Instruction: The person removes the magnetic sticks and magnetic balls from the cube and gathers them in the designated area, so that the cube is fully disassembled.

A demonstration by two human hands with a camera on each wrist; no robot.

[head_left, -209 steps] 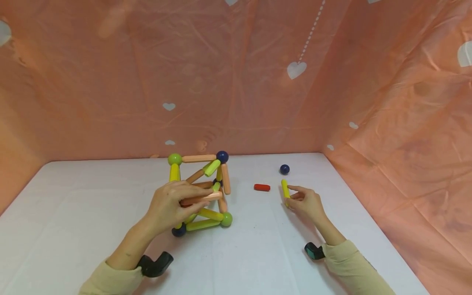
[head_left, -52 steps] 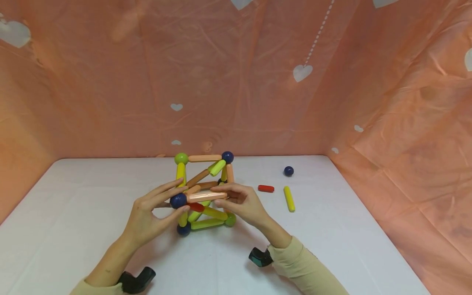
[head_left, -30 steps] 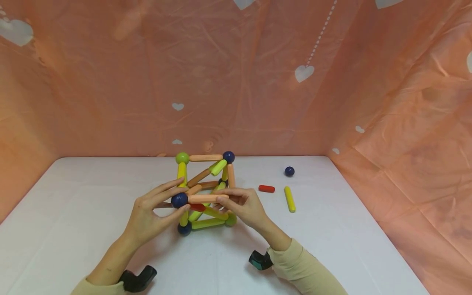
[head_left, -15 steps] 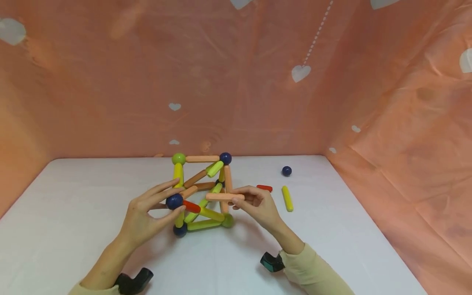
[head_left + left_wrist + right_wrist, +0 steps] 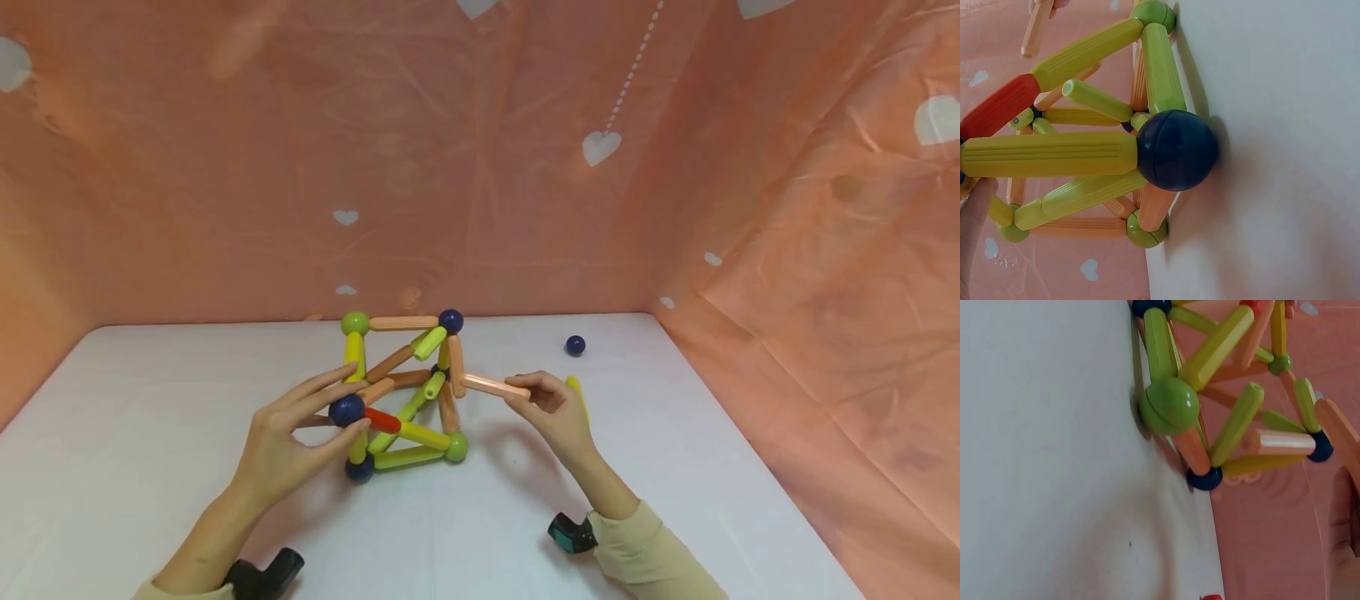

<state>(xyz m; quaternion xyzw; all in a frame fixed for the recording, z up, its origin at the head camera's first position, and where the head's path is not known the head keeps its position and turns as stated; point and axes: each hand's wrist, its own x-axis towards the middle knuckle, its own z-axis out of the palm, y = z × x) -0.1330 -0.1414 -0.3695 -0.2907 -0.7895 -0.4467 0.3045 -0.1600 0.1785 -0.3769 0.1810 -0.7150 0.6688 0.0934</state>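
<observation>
while the left hand (image 5: 285, 442) grips a blue ball (image 5: 346, 410), the right hand (image 5: 560, 418) has withdrawn its pinched orange stick (image 5: 487, 385).

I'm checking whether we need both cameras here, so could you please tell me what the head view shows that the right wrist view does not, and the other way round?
Only the head view shows the loose blue ball, the loose yellow stick, partly hidden by the right hand, and the sleeves.

Only the right wrist view shows a separate red piece, cut off at the bottom edge.

Both show the frame of sticks and balls, the right hand, and the orange stick it holds.
</observation>
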